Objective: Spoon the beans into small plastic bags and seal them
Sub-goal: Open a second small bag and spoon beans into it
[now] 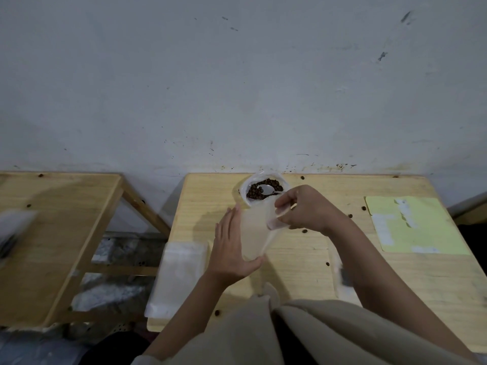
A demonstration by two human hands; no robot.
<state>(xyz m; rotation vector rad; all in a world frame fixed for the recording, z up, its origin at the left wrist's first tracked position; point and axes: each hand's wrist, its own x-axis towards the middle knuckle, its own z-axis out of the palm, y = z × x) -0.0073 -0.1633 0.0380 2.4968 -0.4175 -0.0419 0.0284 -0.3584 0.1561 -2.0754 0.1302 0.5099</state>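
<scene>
Opening a small plastic bag (257,233) over the tabletop (303,262)

Left hand (232,246) is cradling the bag, fingers straight; right hand (303,209) is pinching its top edge in a closed grip.

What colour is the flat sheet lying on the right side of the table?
Pale yellow sheet, with whitish patches on it; the head view shows it.

Light wooden table (303,264) set against the wall. On it: open bag of dark beans (264,192) at the far edge, metal spoon (265,190) lying in the beans; stack of clear plastic bags (176,279) at near left edge; yellow sheet (413,223) at right; loose beans scattered over the top. Second wooden table (52,241) stands to the left, blurred object (13,230) on it
</scene>
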